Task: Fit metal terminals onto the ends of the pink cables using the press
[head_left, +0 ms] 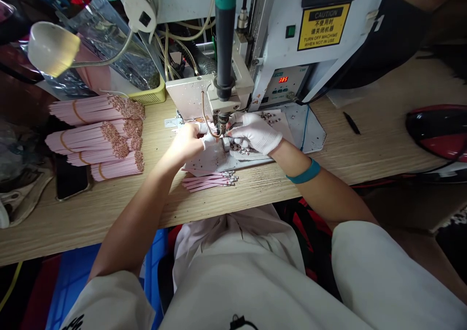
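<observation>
The left hand (188, 141) and right hand (255, 133) sit close together just beside the press head (221, 123), their grip hidden, so a slip could pinch fingers there

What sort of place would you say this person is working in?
It looks like a small factory's wire-assembly bench, judging by the bench-mounted machine with its red digital readout, the banded bundles of pink wires with bare copper ends, and the white work gloves on the hands.
</observation>
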Available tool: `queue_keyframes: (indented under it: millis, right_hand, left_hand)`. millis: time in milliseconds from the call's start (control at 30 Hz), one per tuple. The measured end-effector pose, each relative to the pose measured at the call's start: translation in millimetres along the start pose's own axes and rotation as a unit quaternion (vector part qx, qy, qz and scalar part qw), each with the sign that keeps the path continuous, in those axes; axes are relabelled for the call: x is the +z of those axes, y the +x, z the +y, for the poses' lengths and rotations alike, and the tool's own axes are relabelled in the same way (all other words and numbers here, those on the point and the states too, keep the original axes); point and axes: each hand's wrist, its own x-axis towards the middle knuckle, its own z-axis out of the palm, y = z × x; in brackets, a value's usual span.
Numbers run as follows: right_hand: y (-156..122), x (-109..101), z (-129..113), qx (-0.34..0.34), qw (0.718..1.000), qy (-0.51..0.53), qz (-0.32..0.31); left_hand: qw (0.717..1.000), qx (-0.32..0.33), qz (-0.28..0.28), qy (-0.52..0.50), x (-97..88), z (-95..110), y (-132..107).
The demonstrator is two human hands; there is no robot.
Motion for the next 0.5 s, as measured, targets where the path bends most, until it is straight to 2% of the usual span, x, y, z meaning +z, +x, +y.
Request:
queue_keyframes:
  millis: [300,400,500]
  right_hand:
    - [-2.7,2.5,-5.0,0.006,1.0,0.005,-0.014]
    - [-6.2,-3.0,-11.3,-0.006,0.998,-0.057,-0.015]
    - [-7.9,-18.2,-16.9,-0.066,0.977,-0.196,0.048]
  left_hand:
    - [1.0,0.002,-0.005,0.013,-0.5,-3.7,2.4]
    - [1.0,0.015,-0.007,0.016,-5.8,-3.8,-0.1]
    - [0.997,0.047,-0.051,0.045,-13.9,-1.6,-9.1]
